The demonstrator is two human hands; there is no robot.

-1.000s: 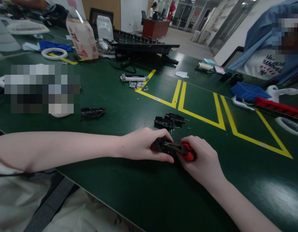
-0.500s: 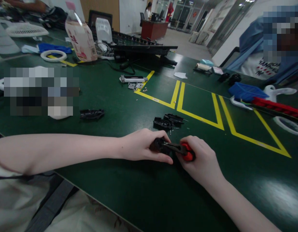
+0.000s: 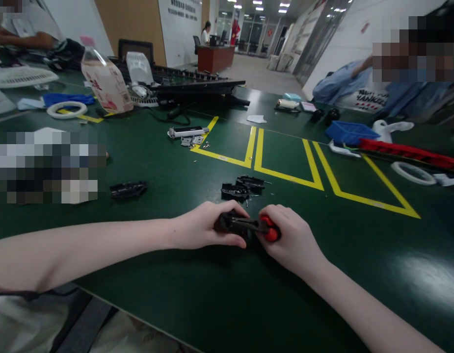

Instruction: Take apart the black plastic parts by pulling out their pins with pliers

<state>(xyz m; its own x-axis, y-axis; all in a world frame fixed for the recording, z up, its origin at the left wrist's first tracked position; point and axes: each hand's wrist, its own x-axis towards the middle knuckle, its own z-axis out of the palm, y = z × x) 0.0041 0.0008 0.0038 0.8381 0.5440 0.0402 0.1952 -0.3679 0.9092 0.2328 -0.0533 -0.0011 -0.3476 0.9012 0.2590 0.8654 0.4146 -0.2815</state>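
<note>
the left hand [image 3: 200,226] is gripping a black part [image 3: 226,223] between thumb and fingers, and the right hand [image 3: 293,238] is clasping red-handled pliers [image 3: 271,229]. the pliers' metal nose is meeting the part between the hands, over the green table [image 3: 175,289]. two black pieces [image 3: 234,191] are lying just beyond; another black piece [image 3: 128,190] is lying farther left.
</note>
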